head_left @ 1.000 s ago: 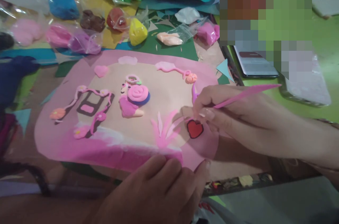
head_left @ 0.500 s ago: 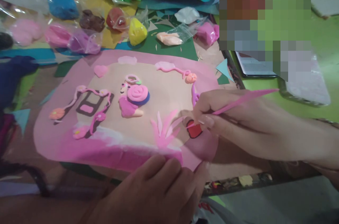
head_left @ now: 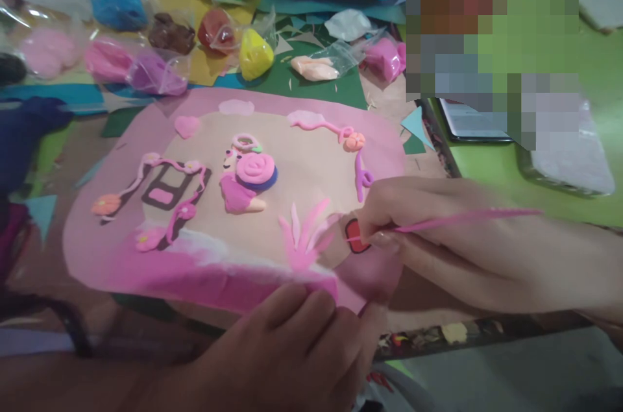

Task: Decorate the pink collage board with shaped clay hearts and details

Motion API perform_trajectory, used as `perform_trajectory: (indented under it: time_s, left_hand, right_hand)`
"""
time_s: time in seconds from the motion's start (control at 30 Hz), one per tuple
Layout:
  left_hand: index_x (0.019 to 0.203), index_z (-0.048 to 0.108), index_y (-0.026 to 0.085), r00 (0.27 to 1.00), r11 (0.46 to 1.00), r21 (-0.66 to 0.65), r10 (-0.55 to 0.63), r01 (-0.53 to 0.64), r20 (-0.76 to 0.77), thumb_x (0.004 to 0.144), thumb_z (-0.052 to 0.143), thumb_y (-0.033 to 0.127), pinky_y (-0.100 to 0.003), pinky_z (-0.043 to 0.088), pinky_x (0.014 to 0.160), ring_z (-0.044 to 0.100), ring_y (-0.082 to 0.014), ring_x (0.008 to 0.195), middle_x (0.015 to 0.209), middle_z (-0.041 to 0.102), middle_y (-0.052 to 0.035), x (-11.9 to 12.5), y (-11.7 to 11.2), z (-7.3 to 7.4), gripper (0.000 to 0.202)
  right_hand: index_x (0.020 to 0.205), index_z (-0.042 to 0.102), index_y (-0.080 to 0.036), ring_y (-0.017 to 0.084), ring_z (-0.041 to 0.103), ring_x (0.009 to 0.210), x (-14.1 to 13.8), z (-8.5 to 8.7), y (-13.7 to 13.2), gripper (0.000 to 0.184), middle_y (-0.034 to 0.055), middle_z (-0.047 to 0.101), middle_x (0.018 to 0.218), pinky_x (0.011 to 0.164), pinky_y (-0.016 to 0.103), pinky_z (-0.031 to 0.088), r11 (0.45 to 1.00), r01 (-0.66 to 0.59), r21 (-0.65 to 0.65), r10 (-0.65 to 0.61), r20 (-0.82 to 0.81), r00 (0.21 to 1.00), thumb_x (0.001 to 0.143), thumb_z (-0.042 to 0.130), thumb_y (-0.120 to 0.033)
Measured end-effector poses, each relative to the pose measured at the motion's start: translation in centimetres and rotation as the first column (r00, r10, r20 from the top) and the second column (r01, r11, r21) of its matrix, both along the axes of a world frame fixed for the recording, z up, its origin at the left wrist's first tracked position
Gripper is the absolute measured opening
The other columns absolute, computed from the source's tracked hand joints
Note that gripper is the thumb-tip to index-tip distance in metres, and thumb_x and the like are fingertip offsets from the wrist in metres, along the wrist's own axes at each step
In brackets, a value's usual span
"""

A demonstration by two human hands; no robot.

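My right hand (head_left: 438, 243) pinches a slim pink modelling tool (head_left: 477, 219). The tool's thin tip lies over a small red clay shape (head_left: 355, 233) with a dark outline, at the right side of the pink paper sheet (head_left: 87, 237). My left hand (head_left: 302, 340) has its fingers curled on the sheet's lower edge, gripping it. Between the hands stands a pink clay plant (head_left: 302, 253). A clay figure with a pink spiral (head_left: 257, 169) sits mid-sheet. Clay flowers on strands (head_left: 187, 211) frame a dark shape at left. A purple clay curl (head_left: 361, 178) is just above my right hand.
Bagged clay lumps, such as a yellow one (head_left: 256, 55) and a blue one (head_left: 118, 6), lie behind the sheet. Paper scraps (head_left: 418, 125) are scattered around. A phone (head_left: 472, 120) and a pale slab-like object (head_left: 574, 159) rest on the green table at right.
My right hand has shifted slightly down and right, and the tool's rear end has tipped lower. The purple curl shows more fully. My left hand stays at the sheet's edge.
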State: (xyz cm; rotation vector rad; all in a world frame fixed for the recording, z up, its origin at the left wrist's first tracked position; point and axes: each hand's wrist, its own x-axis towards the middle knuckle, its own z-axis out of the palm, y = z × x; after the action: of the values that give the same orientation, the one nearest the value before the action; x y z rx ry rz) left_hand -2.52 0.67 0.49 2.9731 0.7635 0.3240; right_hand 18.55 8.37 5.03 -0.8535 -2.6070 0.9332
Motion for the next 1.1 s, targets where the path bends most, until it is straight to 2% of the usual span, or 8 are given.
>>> perform_trajectory:
  time_s: [0.03, 0.1, 0.2, 0.37, 0.53, 0.6, 0.83, 1.1]
  left_hand:
    - [0.127, 0.055, 0.015, 0.998, 0.999, 0.03, -0.044, 0.042, 0.04, 0.099, 0.033, 0.016, -0.036, 0.04, 0.065, 0.052, -0.0142, 0.069, 0.079, 0.06, 0.0034, 0.02, 0.07, -0.09, 0.036]
    - [0.125, 0.057, 0.018, 1.0, 1.0, -0.015, 0.007, -0.007, -0.015, 0.099, 0.034, 0.015, -0.036, 0.041, 0.068, 0.052, -0.0148, 0.072, 0.079, 0.06, 0.0032, 0.04, 0.2, -0.3, 0.035]
    - [0.114, 0.063, 0.019, 0.999, 0.999, -0.008, -0.045, 0.045, 0.011, 0.097, 0.037, 0.013, -0.034, 0.04, 0.066, 0.051, -0.0137, 0.07, 0.083, 0.06, 0.0033, 0.06, 0.35, -0.46, 0.032]
    - [0.125, 0.057, 0.015, 0.999, 0.999, 0.007, -0.031, 0.031, 0.007, 0.096, 0.039, 0.013, -0.035, 0.039, 0.061, 0.051, -0.0142, 0.069, 0.078, 0.058, 0.0026, 0.06, 0.35, -0.31, 0.034]
    - [0.128, 0.055, 0.016, 0.999, 0.999, -0.026, -0.031, 0.031, 0.018, 0.097, 0.037, 0.014, -0.034, 0.04, 0.063, 0.05, -0.0137, 0.068, 0.077, 0.057, 0.0036, 0.12, 0.03, -0.11, 0.035]
    - [0.129, 0.055, 0.015, 1.0, 0.998, -0.063, -0.005, 0.004, -0.019, 0.098, 0.037, 0.015, -0.035, 0.041, 0.064, 0.051, -0.0141, 0.071, 0.079, 0.059, 0.0031, 0.2, -0.02, -0.03, 0.035]
    - [0.133, 0.05, 0.015, 1.0, 0.998, -0.061, -0.001, -0.001, -0.025, 0.097, 0.037, 0.015, -0.035, 0.041, 0.066, 0.053, -0.0142, 0.073, 0.082, 0.06, 0.0038, 0.24, -0.07, 0.37, 0.038]
    - [0.127, 0.056, 0.017, 0.998, 1.0, -0.025, -0.001, 0.0, -0.058, 0.095, 0.044, 0.019, -0.033, 0.041, 0.07, 0.051, -0.0147, 0.073, 0.078, 0.059, 0.0025, 0.13, -0.09, 0.36, 0.034]
  right_hand:
    - [0.074, 0.055, -0.019, 0.012, 0.054, 0.07, -0.04, 0.05, 0.01, 0.026, 0.0005, 0.058, 0.073, 0.069, 0.023, 0.044, 1.0, 0.005, -0.003, -0.005, 0.004, 1.0, 0.094, 0.039, -0.015]
    - [0.07, 0.052, -0.02, 0.013, 0.054, 0.069, -0.13, 0.18, 0.04, 0.029, 0.0003, 0.055, 0.068, 0.071, 0.025, 0.044, 1.0, -0.017, -0.011, 0.016, -0.01, 1.0, 0.094, 0.037, -0.015]
    - [0.068, 0.05, -0.021, 0.014, 0.052, 0.067, -0.27, 0.34, 0.05, 0.03, 0.0004, 0.052, 0.066, 0.071, 0.025, 0.045, 0.999, -0.051, -0.014, 0.051, -0.021, 0.998, 0.095, 0.036, -0.018]
    - [0.07, 0.049, -0.021, 0.013, 0.052, 0.067, -0.21, 0.37, -0.05, 0.032, 0.0002, 0.051, 0.066, 0.071, 0.026, 0.046, 0.999, -0.043, 0.007, 0.043, 0.013, 0.999, 0.096, 0.031, -0.018]
    - [0.078, 0.051, -0.019, 0.01, 0.055, 0.072, -0.05, 0.24, -0.08, 0.022, 0.0001, 0.057, 0.077, 0.069, 0.022, 0.045, 0.999, 0.036, 0.023, -0.036, -0.004, 0.999, 0.096, 0.039, -0.02]
    - [0.079, 0.051, -0.018, 0.01, 0.055, 0.073, -0.03, 0.13, -0.08, 0.021, 0.0004, 0.059, 0.081, 0.068, 0.022, 0.045, 0.999, 0.028, 0.018, -0.028, 0.005, 1.0, 0.096, 0.04, -0.019]
    - [0.085, 0.057, -0.017, 0.01, 0.055, 0.073, 0.35, -0.24, -0.15, 0.022, 0.0005, 0.061, 0.083, 0.062, 0.022, 0.041, 1.0, 0.011, 0.001, -0.011, 0.0, 1.0, 0.097, 0.039, -0.021]
    - [0.081, 0.057, -0.016, 0.01, 0.053, 0.068, 0.2, -0.24, 0.06, 0.021, 0.0003, 0.061, 0.078, 0.061, 0.023, 0.039, 0.997, 0.069, -0.029, -0.068, 0.024, 0.997, 0.095, 0.041, -0.018]
